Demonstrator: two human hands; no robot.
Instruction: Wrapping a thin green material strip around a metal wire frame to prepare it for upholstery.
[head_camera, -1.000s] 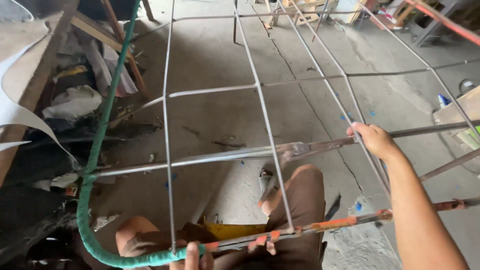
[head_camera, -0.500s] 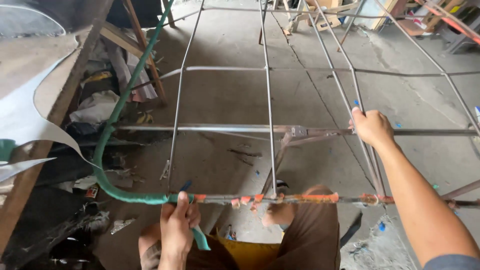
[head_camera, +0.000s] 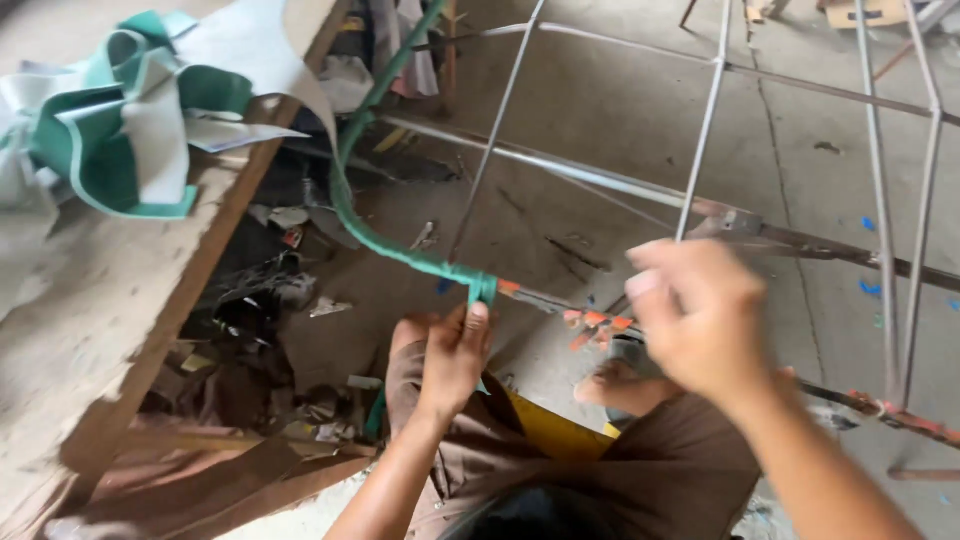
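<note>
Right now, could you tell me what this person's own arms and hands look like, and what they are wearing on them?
Both arms are bare to the edge of the view, with no sleeves showing. The left hand and the right hand wear no gloves, and no rings, watch or bands are visible. The right hand is motion-blurred, so fine detail there is unclear. Brown trousers show below.

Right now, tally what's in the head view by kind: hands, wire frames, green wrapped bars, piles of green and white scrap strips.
Hands: 2, the left hand pinching the green wrapped bar's end, the right hand raised beside it
Wire frame: 1
Green wrapped bar: 1
Scrap pile on the wooden table: 1
Total: 5
</note>
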